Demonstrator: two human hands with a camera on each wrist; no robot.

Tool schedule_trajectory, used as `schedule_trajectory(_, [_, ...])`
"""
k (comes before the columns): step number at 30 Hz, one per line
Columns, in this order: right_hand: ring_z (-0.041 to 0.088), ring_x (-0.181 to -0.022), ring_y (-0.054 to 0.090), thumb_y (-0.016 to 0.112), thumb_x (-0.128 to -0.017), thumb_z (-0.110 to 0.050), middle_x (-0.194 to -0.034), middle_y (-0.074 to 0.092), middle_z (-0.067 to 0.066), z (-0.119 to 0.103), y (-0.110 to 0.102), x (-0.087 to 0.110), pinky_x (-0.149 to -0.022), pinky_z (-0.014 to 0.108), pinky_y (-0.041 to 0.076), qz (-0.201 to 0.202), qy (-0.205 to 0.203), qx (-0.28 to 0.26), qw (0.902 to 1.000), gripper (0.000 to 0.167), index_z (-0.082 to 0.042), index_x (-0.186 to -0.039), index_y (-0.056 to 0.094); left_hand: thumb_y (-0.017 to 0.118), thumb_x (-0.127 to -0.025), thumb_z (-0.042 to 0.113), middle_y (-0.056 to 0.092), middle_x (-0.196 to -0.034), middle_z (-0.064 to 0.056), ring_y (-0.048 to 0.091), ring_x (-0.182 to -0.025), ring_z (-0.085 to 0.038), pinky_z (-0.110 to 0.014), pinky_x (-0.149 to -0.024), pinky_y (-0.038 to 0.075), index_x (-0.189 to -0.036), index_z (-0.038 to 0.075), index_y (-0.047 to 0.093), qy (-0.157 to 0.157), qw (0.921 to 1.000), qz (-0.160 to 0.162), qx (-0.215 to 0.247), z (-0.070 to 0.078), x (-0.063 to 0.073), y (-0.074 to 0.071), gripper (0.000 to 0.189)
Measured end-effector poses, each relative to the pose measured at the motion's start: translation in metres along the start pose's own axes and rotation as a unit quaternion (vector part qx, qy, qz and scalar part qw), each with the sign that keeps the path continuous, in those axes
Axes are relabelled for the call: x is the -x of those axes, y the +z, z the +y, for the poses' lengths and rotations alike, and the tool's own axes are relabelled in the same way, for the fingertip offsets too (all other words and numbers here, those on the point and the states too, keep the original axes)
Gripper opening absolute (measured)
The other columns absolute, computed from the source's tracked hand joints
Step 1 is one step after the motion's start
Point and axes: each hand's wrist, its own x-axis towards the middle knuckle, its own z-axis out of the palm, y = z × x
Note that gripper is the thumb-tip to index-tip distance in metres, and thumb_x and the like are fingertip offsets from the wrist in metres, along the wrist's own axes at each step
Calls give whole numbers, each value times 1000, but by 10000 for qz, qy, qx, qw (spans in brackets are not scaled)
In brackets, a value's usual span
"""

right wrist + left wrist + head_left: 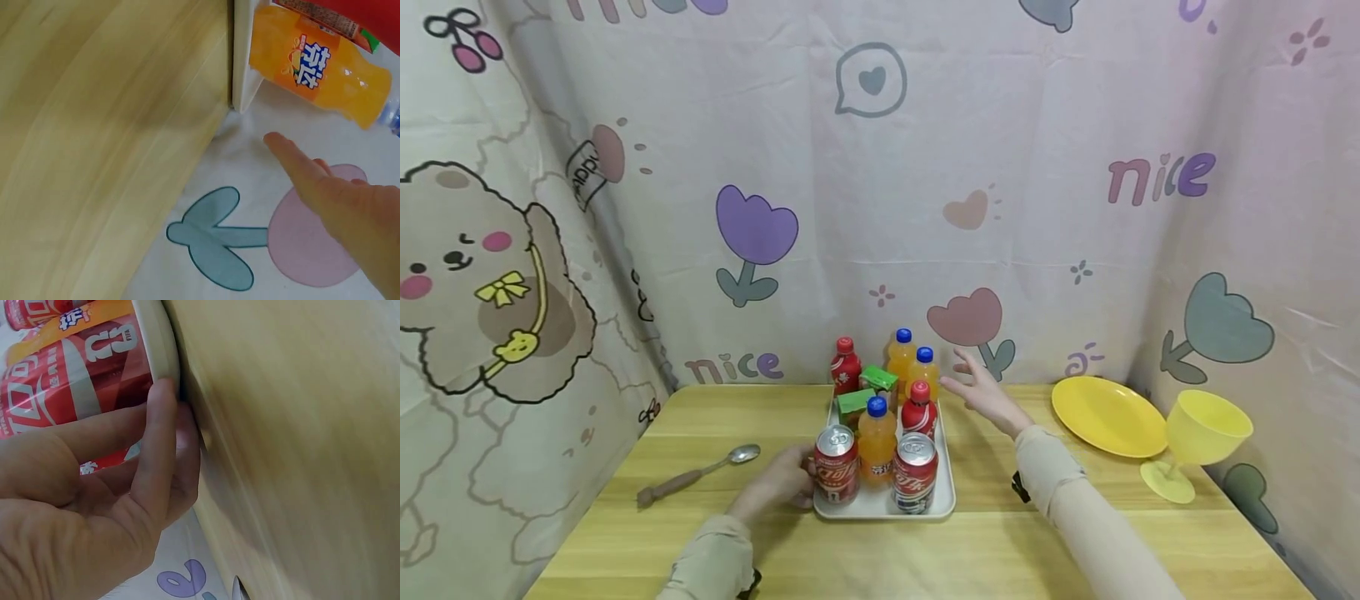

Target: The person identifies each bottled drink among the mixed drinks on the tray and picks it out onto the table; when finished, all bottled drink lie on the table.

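Observation:
A white tray (950, 492) holds two red cola cans, orange soda bottles with blue caps, red bottles with red caps, and green-topped cartons (854, 405). My left hand (782, 479) grips the tray's left edge, close beside the front-left can (837, 467). In the left wrist view, its fingers (164, 437) bend around the rim against that can. To the tray's right, my right hand (985, 392) is raised with its fingers extended, holding nothing. It is near an orange soda bottle (312, 62) at the tray's back right, and a gap shows between them.
A spoon (700, 475) with a wooden handle lies left of the tray. At right are a yellow plate (1105, 417) and a yellow goblet (1206, 433). A printed curtain (880, 208) hangs along the back edge of the wooden table (880, 558).

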Motion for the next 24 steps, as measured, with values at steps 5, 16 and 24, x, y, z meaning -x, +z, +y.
schedule_trajectory(5, [52,-153,36,64,-104,-35,-170,27,27,0,8,-8,-115,74,46,-193,-9,-464,9987,82,-17,-169,17,53,-70,-23,54,-91,-9,60,-76,-22,-30,-60,64,-144,-14,49,-49,10000,-16,24,-1,-2,0,74])
schedule_trajectory(16, [53,-150,38,63,-104,-20,-166,32,28,6,30,-23,-109,71,53,-356,87,-789,9962,69,-19,-164,29,51,-71,-24,52,-93,-8,60,-78,-22,-30,-62,65,-141,-11,52,-85,9998,-144,134,-1,0,-1,71])
schedule_trajectory(24, [47,-135,57,63,-103,-13,-160,45,26,7,37,-28,-93,55,67,-119,81,-1050,9944,59,-19,-157,40,50,-68,-25,50,-89,-7,59,-75,-21,-27,-59,63,-138,-9,54,-268,9996,-13,-89,3,0,2,72])
